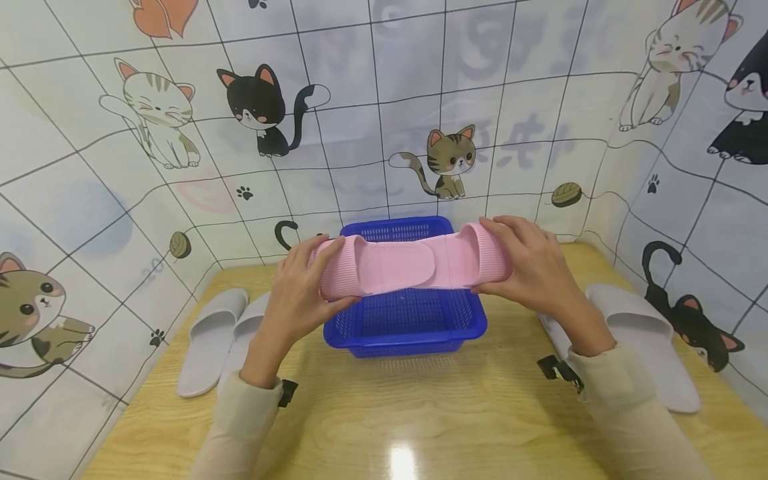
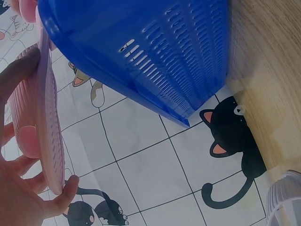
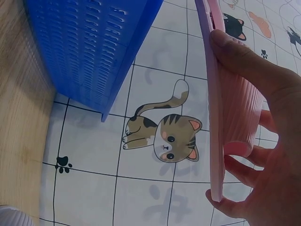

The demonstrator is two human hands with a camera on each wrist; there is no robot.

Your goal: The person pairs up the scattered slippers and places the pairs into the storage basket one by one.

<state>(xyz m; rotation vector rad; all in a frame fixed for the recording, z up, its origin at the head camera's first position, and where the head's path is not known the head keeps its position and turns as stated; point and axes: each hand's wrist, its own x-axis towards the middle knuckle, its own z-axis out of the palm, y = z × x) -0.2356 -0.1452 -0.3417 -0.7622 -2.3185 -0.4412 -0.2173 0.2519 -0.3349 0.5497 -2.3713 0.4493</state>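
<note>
Two pink slippers are held sideways in the air, their heel ends overlapping in the middle. My left hand (image 1: 288, 300) grips the left pink slipper (image 1: 393, 265) by its ribbed strap end, thumb underneath and fingers over the top. The right pink slipper (image 1: 495, 257) is gripped at its strap end by my right hand (image 1: 537, 267). In the wrist views the left slipper (image 2: 51, 132) and the right slipper (image 3: 216, 117) show their soles edge-on. Just beyond and below them, a blue plastic basket (image 1: 408, 348) stands on the table, its middle partly hidden by the slippers.
A pair of white slippers (image 1: 204, 360) lies at the table's left side, partly behind my left arm. Another white pair (image 1: 651, 340) lies at the right, partly behind my right arm. Cat-printed cloth walls (image 1: 360, 173) close in the wooden table (image 1: 408, 407) at the back and sides.
</note>
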